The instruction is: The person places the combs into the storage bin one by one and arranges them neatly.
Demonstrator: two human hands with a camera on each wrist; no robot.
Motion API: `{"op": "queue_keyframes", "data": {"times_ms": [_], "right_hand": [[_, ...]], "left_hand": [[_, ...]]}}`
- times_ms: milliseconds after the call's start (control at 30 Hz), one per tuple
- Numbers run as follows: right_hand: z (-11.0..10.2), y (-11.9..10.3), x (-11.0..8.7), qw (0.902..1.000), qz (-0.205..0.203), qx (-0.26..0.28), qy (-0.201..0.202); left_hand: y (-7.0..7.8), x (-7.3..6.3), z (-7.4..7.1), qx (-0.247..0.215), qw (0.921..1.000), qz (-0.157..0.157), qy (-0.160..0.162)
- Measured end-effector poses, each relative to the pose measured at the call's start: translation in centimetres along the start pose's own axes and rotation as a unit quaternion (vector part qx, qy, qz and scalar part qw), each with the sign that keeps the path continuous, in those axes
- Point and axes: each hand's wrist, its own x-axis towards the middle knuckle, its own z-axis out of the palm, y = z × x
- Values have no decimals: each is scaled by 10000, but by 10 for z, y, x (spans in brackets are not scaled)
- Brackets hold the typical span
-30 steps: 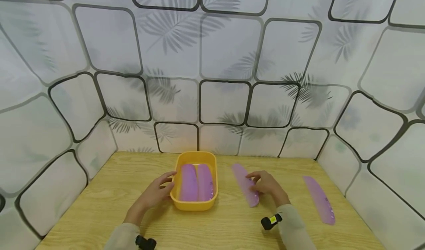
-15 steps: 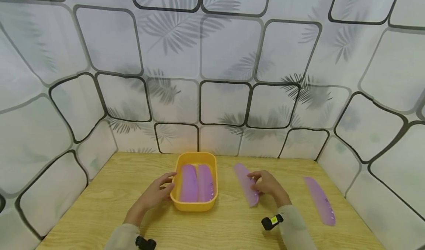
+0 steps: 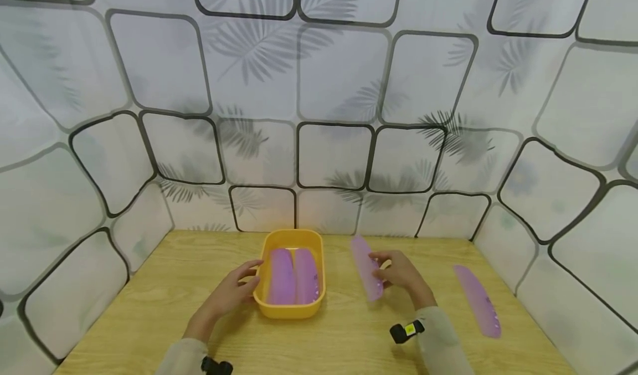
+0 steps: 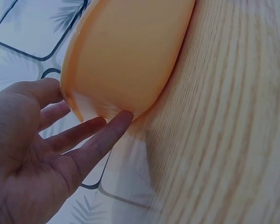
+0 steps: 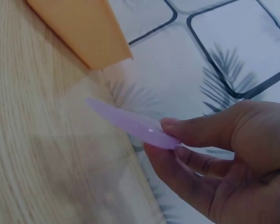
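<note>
My left hand (image 3: 231, 292) rests against the left side of a yellow plastic basket (image 3: 289, 311). In the left wrist view, its extended fingertips (image 4: 126, 116) touch the outer wall (image 4: 126, 51) and the rim. Two translucent purple combs (image 3: 282, 278) lie side by side inside the basket. To the right of it, my right hand (image 3: 400, 272) pinches another purple comb (image 3: 366, 267) by its curved edge, between thumb and fingers. The right wrist view shows this held comb (image 5: 130, 123) nearly edge-on, raised above the tabletop.
One more purple comb (image 3: 478, 302) lies on the wooden table (image 3: 319, 347) near its right edge. A patterned white curtain (image 3: 339, 153) encloses the table at the back and both sides.
My right hand has raised the comb and turned it slightly more upright, its far end now reaching the table's back edge. The left hand and the basket stay in place.
</note>
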Motion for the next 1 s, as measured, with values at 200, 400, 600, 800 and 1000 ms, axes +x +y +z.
{"op": "queue_keyframes", "data": {"times_ms": [200,400,600,800,1000], "right_hand": [[3,-8,2,9997,-162,189,-71],[8,-22,2,9997,-168,182,81],[14,-34,5,9993,-211,295,59],[22,-42,11,9993,-224,278,98],[34,-46,18,9993,-312,194,52]], "left_hand": [[-1,0,0,-71,9999,-88,18],[0,0,0,-49,10000,-79,20],[1,1,0,76,9998,-168,110],[-1,1,1,161,9993,-257,218],[1,0,1,135,9996,-205,145]]}}
